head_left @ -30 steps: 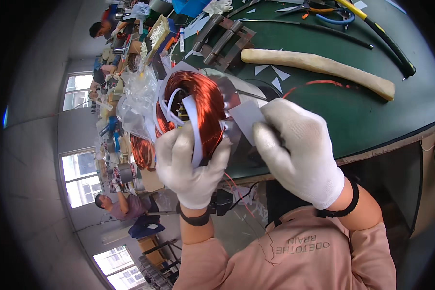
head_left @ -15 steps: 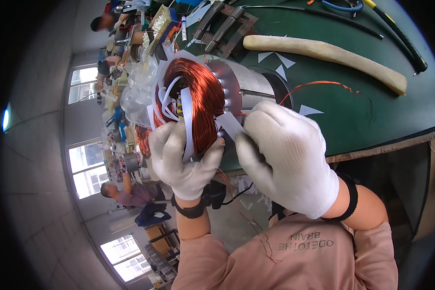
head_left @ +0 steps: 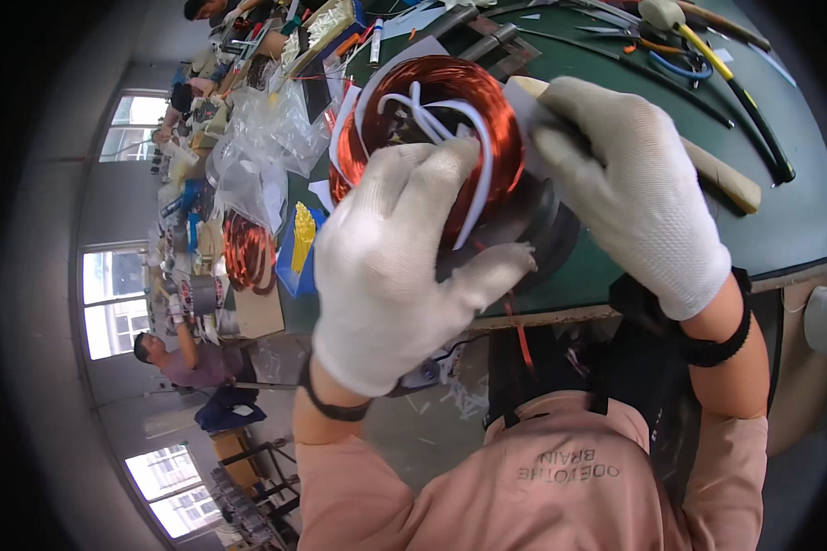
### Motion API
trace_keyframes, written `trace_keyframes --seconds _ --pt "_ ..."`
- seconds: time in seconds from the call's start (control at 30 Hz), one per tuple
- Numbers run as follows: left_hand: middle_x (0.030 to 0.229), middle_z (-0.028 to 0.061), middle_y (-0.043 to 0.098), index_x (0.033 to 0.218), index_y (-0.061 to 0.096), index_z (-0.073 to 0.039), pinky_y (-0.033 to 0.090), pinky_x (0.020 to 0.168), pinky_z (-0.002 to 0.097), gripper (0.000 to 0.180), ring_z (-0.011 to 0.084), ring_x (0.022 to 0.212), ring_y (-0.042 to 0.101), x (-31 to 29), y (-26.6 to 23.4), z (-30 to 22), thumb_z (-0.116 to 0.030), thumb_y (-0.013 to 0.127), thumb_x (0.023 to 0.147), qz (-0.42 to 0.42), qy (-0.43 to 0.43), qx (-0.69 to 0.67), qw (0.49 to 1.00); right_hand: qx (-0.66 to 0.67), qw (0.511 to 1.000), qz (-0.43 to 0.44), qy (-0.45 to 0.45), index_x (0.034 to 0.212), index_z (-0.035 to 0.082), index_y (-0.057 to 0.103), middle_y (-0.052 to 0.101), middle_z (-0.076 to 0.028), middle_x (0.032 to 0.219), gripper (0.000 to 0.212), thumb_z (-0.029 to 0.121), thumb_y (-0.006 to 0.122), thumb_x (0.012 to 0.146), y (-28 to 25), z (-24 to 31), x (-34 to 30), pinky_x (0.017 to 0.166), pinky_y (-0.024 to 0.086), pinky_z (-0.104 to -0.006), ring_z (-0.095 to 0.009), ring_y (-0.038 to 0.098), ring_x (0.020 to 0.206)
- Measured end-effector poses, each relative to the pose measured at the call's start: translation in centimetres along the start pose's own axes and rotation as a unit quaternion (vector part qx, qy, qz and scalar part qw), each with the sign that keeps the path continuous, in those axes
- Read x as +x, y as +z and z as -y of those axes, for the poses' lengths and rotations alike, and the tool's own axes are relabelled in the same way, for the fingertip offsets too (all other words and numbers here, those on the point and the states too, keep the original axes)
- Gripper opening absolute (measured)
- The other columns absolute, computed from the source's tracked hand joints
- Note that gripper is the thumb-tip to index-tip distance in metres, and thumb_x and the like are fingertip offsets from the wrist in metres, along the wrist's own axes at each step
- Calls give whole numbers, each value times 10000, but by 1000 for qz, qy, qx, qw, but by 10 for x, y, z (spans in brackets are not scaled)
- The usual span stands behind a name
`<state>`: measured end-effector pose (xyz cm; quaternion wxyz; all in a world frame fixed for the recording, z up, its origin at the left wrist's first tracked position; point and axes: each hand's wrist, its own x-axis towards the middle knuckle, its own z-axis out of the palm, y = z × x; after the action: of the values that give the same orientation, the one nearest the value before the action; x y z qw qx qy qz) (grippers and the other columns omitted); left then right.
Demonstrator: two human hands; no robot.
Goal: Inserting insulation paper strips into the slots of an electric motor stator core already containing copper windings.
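A motor stator with a thick ring of red-brown copper winding stands on the green table, tilted toward me. White sleeving tubes curl inside the ring. My left hand, in a white knit glove, hooks its fingers over the ring's near edge, its thumb at the outer side. At the ring's right side, my gloved right hand has its fingers closed on a pale paper strip, blurred by motion. The stator's lower body is mostly hidden behind my hands.
Behind my right hand lies a wooden stick, with a yellow-and-black-handled hammer and blue-handled pliers beyond. To the left are a blue box of yellow pieces, copper coils and clear plastic bags. A co-worker is farther left.
The stator has turned, so its winding's opening faces me more. My left hand has shifted right and up over the ring; my right hand has moved up and away. The view has shifted too.
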<state>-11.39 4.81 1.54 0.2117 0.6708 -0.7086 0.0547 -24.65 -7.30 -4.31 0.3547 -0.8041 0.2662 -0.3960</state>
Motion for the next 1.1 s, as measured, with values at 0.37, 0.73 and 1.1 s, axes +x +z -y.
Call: trace_keyframes --seconds 0.37,0.73,1.1 --pt "1016 169 666 1146 608 19 487 852 309 330 253 956 636 63 11 143 -137 461 896 16 77 -242 967 -34 998 56 24 980 -48 616 619 -184 771 193 20 510 834 0 15 19 690 478 -308 -239 616 700" --pt "1050 161 668 1026 690 -36 500 884 352 259 298 992 632 76 50 132 -117 545 827 -81 160 -76 981 -57 986 61 145 1141 -93 604 650 -104 981 294 65 514 911 -16 18 15 830 473 -251 -122 596 879" --pt "1003 138 698 1014 732 -107 545 774 404 231 293 920 676 72 11 111 -168 586 846 78 175 121 974 -106 979 57 162 1147 -94 613 667 -97 923 274 55 550 926 -7 34 19 784 485 -243 -124 606 818"
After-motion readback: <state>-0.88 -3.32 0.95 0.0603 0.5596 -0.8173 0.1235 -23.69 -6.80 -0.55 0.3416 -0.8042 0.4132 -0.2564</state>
